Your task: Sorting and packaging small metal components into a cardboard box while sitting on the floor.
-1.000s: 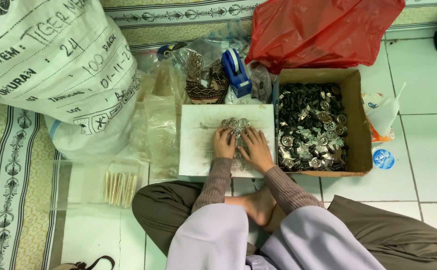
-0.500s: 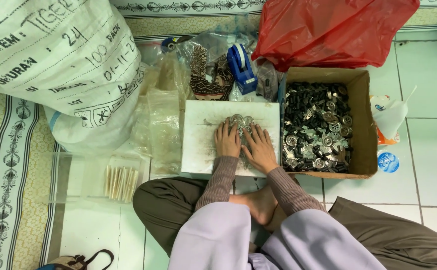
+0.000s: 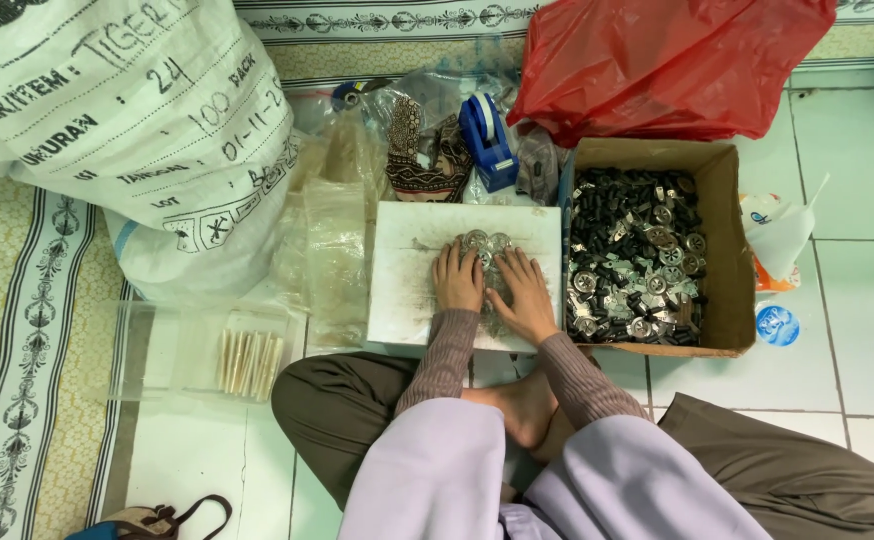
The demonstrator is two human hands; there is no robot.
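A small heap of round silvery metal discs (image 3: 485, 246) was recorded on a scuffed white square board (image 3: 407, 280), pressed under the fingertips of left hand (image 3: 458, 280) and right hand (image 3: 523, 292) (both flat, fingers spread, neither nearer), cardboard box of metal parts (image 3: 722, 250) rightward.

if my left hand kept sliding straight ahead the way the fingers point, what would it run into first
The left hand points up the white board. First in its path is the small pile of round metal pieces at its fingertips; beyond that, probably the patterned pouch, though depth is hard to judge.
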